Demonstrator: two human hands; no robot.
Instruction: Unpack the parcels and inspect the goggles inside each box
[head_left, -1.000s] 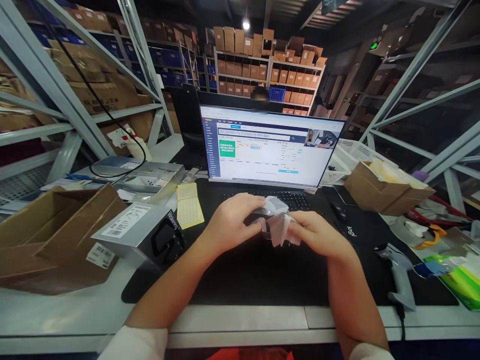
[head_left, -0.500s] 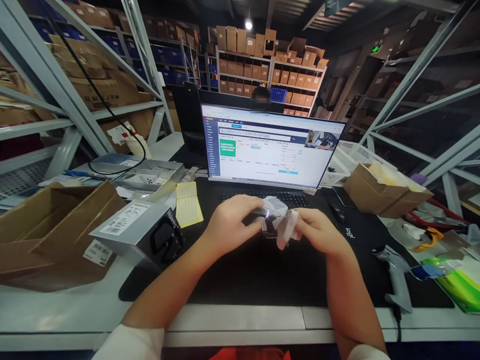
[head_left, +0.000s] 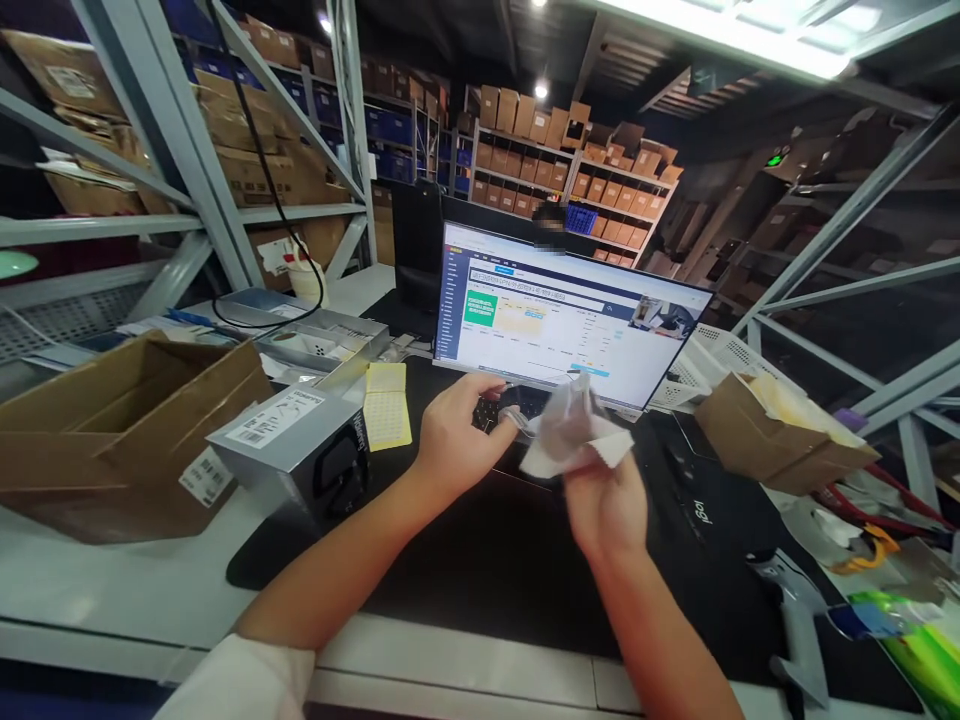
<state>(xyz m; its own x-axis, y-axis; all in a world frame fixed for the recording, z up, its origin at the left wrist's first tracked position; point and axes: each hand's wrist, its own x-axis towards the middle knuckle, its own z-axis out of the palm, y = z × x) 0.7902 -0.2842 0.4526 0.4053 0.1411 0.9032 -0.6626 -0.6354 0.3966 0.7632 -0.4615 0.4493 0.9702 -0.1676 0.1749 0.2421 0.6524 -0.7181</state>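
Pale cloth (head_left: pixel 577 425) turned upward – mid-frame, in front of the monitor (head_left: pixel 540 325).

The right hand (head_left: pixel 611 505) has swung the cloth up from where it hung lower a half-second ago, gripping it with fingers mostly hidden behind the folds; the left hand (head_left: pixel 459 430) appears to pinch a small shiny thing (head_left: pixel 517 418) between thumb and fingers, just left of the cloth – too blurred to name; that thing now seems steadied by the left hand alone.
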